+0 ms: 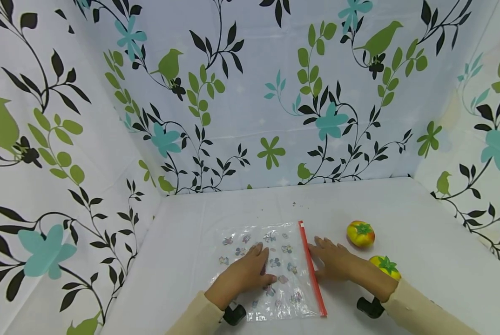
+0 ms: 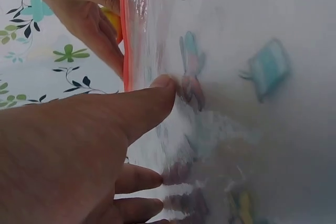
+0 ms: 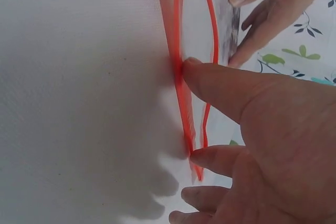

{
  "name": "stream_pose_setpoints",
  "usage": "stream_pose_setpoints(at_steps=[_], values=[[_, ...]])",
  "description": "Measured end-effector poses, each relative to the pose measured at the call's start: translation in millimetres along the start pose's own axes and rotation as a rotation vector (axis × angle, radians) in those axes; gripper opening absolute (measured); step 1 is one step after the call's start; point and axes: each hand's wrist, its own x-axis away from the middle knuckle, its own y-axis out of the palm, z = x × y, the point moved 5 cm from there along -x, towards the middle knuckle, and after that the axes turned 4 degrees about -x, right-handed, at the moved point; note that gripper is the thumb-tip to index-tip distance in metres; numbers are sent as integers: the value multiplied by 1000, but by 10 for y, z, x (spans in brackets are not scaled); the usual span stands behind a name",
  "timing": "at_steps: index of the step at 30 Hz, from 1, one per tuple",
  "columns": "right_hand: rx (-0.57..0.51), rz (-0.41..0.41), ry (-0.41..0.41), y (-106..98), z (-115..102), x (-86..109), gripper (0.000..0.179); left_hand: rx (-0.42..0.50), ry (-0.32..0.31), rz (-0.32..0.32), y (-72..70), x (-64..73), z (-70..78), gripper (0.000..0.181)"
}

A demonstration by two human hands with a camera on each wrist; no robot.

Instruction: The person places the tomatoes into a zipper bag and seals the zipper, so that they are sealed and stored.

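A clear zip bag (image 1: 281,298) printed with small cartoon figures lies flat on the white table, its red zip edge (image 1: 313,274) facing right. My left hand (image 1: 246,272) rests on the middle of the bag with its fingers extended. In the left wrist view, the left thumb (image 2: 152,100) presses the printed plastic. My right hand (image 1: 331,260) is at the red edge, thumb and fingertips touching it. Seen from the right wrist, two red strips (image 3: 214,30) stand apart along the bag's mouth, and the right thumb (image 3: 220,82) lies across them.
Two yellow-and-red tomato-like fruits with green tops lie to the right: one fruit (image 1: 361,233) beyond the right wrist, the other fruit (image 1: 386,266) partly behind the forearm. Patterned cloth walls (image 1: 250,116) with leaves and birds enclose the white table (image 1: 183,242) at the back and sides.
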Motion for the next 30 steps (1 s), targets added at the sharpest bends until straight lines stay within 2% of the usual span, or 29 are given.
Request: stream_pose_setpoints(at_steps=[5, 9, 16, 20, 24, 30], values=[[17, -16, -6, 9, 11, -23, 84, 4, -6, -43, 33, -192, 141, 99], [27, -19, -16, 10, 10, -33, 84, -6, -46, -20, 17, -325, 280, 107], [31, -10, -27, 24, -7, -47, 85, -1, -150, 13, -38, -503, 498, 117], [29, -14, -22, 33, -10, -59, 90, -4, -208, 20, -62, -563, 568, 120], [26, -21, -1, 51, 8, -58, 99, -14, -240, 18, -63, -599, 619, 118], [41, -18, 10, 55, 40, -36, 107, -33, -286, -15, -36, -646, 655, 116]])
